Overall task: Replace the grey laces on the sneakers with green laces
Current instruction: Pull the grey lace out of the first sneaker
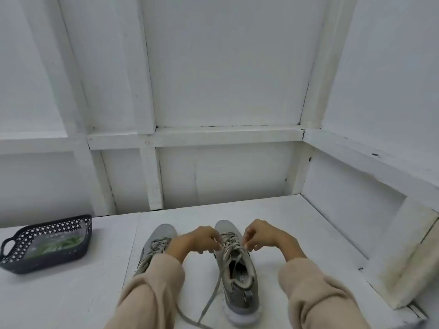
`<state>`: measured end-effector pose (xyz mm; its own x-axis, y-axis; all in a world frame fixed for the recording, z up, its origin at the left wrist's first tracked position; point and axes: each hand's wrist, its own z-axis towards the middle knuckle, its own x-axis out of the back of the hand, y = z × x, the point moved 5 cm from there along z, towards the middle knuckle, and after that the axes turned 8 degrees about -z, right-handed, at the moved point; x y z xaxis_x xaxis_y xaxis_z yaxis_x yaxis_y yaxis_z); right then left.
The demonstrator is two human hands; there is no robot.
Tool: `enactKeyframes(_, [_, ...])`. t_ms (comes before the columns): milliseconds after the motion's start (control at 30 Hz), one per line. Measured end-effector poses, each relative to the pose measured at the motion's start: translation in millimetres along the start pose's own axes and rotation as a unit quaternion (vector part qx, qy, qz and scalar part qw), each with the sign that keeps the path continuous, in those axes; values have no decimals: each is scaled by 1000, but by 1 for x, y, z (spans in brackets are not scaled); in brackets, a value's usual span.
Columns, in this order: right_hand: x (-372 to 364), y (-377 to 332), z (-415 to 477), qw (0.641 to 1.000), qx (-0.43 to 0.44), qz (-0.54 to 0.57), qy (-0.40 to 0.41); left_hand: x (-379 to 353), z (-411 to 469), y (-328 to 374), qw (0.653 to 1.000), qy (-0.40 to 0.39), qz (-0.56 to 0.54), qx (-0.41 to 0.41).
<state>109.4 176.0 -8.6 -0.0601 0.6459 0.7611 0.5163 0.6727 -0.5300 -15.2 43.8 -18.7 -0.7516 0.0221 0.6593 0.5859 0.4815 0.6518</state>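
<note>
Two bare hands reach forward from beige sleeves over a white table. The left hand and right hand are both palm down with fingers curled. Each pinches the grey lace at the upper eyelets of the right-side sneaker. One loose lace end trails toward the near table edge.

There are two grey sneakers, toes pointing away. The left-side sneaker is partly hidden by the left forearm, and its laces are in place. One dark basket sits well apart at the far left, holding a clear packet of green laces.
</note>
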Motion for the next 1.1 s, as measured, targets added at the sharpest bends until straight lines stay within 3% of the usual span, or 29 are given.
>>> enactKeyframes(433, [-13,14,-4,993,31,96,62,-23,-2,-12,982,176,-35,-51])
enactKeyframes(767, [-19,19,0,983,13,153,101,-24,-1,-1,980,191,44,-42])
enactKeyframes(1000, [-24,32,-6,964,13,260,53,-30,-4,-10,986,154,-57,-24])
enactKeyframes(1100, [-28,35,-6,962,18,268,56,-44,-6,-8,989,145,-27,-26])
